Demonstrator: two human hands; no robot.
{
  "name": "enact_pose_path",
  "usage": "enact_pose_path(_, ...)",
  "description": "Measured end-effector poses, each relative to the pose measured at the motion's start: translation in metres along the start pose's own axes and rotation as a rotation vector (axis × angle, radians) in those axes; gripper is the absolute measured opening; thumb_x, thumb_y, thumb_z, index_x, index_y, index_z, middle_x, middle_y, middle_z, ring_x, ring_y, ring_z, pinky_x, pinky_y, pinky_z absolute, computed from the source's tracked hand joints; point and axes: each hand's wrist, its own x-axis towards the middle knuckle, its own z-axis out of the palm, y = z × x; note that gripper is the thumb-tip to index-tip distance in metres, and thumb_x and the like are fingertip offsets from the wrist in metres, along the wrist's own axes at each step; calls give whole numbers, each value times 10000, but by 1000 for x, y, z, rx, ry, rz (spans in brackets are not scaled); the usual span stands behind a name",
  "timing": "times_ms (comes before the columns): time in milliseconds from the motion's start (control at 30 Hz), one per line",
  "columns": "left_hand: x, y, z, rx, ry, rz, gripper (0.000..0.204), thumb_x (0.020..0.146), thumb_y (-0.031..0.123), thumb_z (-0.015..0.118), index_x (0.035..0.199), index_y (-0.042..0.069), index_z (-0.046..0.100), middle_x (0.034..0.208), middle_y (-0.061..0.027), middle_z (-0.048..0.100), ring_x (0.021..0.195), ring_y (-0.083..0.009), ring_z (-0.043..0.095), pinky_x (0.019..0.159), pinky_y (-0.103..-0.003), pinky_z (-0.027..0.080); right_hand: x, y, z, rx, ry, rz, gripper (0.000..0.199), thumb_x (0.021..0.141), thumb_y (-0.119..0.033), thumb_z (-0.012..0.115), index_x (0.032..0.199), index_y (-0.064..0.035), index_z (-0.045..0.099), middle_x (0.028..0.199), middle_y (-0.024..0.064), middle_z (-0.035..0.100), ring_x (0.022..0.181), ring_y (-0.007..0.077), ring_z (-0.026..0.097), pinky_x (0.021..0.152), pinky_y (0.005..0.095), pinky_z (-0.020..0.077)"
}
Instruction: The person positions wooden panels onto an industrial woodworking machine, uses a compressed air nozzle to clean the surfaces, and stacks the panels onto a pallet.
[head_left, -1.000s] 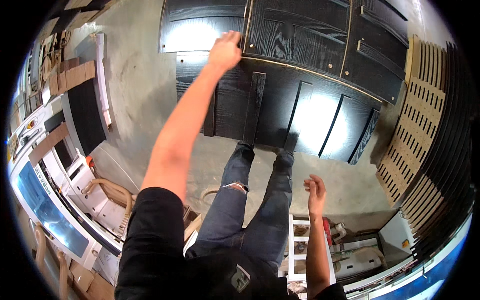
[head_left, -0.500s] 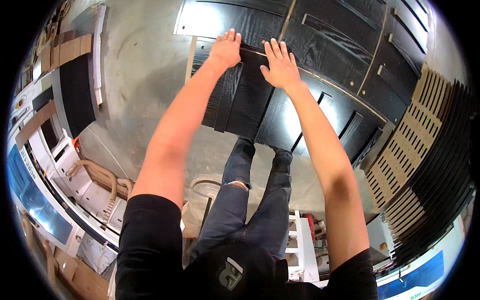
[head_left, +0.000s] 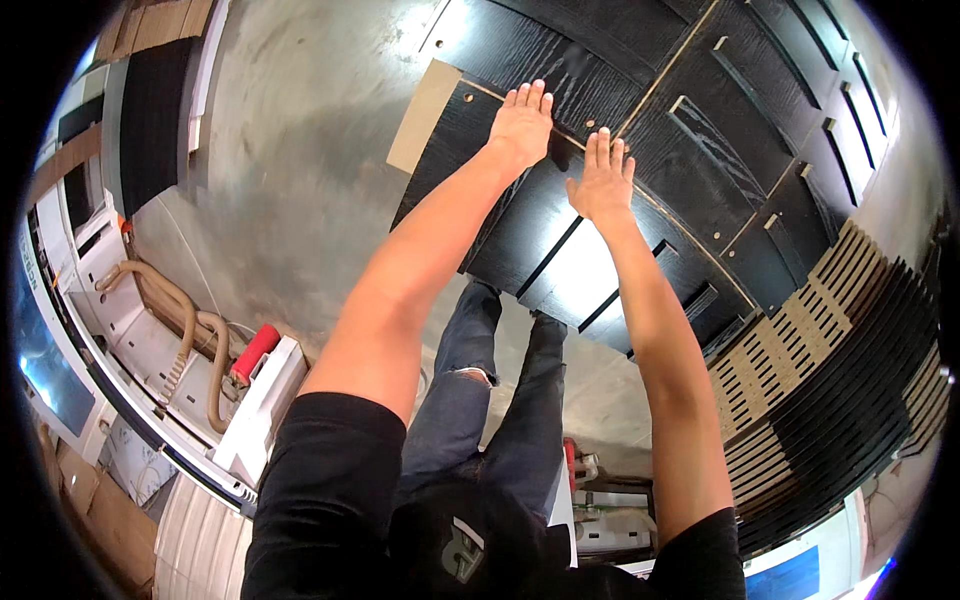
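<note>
Black wood-grain panels lie in a low stack or close layout in front of me. My left hand (head_left: 522,125) rests flat near the far edge of the near panel (head_left: 450,145), its fingers stretched toward the seam with the far panel (head_left: 525,45). My right hand (head_left: 603,180) lies to its right, fingers spread and pointing away, close to where the pale-edged seams meet. Both palms face down and neither hand grips anything. Raised black strips (head_left: 715,150) and small round pale holes mark the panels. What lies under my palms is hidden.
A brown board piece (head_left: 424,115) sticks out at the panels' left end. Stacked slotted boards (head_left: 800,350) stand at the right. Left are a white machine (head_left: 150,345) with tan hoses (head_left: 190,310) and a red cylinder (head_left: 257,352). My legs (head_left: 465,400) stand close to the near edge.
The view has turned, so the panels and both hands sit lower and farther right. More of the brown board shows at the left end. Both hands stay flat near the same seam.
</note>
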Motion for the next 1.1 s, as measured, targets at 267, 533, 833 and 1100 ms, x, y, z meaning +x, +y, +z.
enact_pose_path(267,5,0,22,41,56,-1,706,949,137,554,1592,-29,313,1691,-233,238,1557,-357,283,1276,-455,251,7,-16,-3,-96,-14,48,949,983,-531,590,1645,5,170,1738,169,105,1585,425,136,1275,540,156)
enact_pose_path(533,7,-5,15,36,240,63,682,916,118,617,1541,-35,390,1648,-238,328,1516,-379,351,1248,-464,287,5,-11,3,-10,138,73,1034,935,-579,645,1632,33,188,1729,183,128,1585,428,126,1270,529,190)
enact_pose_path(833,4,-4,19,46,187,56,750,870,178,688,1528,-24,391,1636,-261,326,1510,-387,359,1252,-462,296,-29,2,43,350,427,-93,884,916,-411,680,1583,36,310,1677,221,263,1559,420,216,1250,575,214)
enact_pose_path(1100,2,-3,1,16,25,20,722,948,186,588,1597,18,318,1699,-205,232,1554,-337,297,1259,-437,293,-237,-3,156,841,344,62,702,957,-277,655,1547,3,399,1536,255,483,1440,429,438,1199,483,355)
